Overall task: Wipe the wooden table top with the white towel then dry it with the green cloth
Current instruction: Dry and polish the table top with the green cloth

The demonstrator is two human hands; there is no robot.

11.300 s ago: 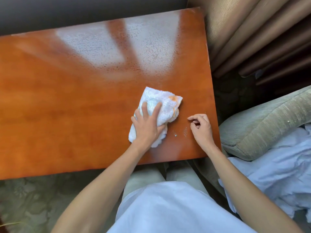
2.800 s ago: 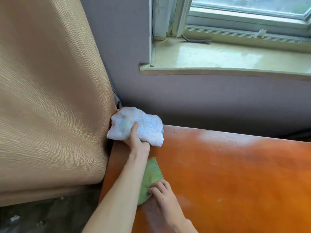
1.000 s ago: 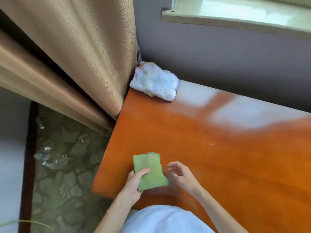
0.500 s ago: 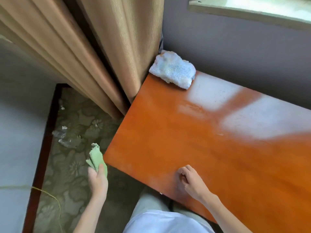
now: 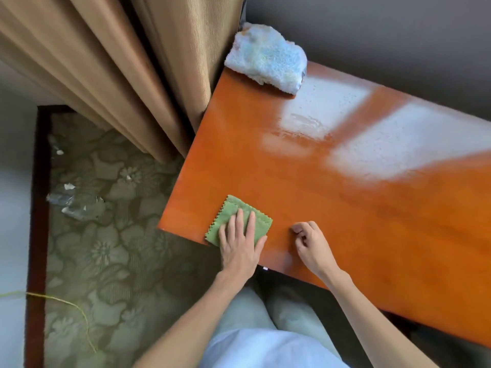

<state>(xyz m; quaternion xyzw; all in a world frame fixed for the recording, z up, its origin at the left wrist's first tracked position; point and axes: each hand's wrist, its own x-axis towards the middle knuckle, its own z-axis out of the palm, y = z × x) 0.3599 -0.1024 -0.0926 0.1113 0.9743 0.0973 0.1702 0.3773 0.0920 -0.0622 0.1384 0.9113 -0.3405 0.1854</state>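
green cloth [image 5: 237,219]: flat on the counter [image 5: 345,208] near corner
left hand [image 5: 240,245]: fingers straight, pressing it down
right hand [image 5: 310,245]: just beside, loosely curled, empty
white towel [image 5: 265,58]: far corner

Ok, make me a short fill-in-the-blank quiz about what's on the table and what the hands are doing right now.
1. The left hand presses flat on the ____ cloth near the table's corner.
2. The white towel lies bunched at the far corner, next to the ____.
3. The right hand rests on the table with fingers loosely curled, holding ____.
4. The floor left of the table has a ____-patterned carpet.

Missing words: green; curtain; nothing; flower
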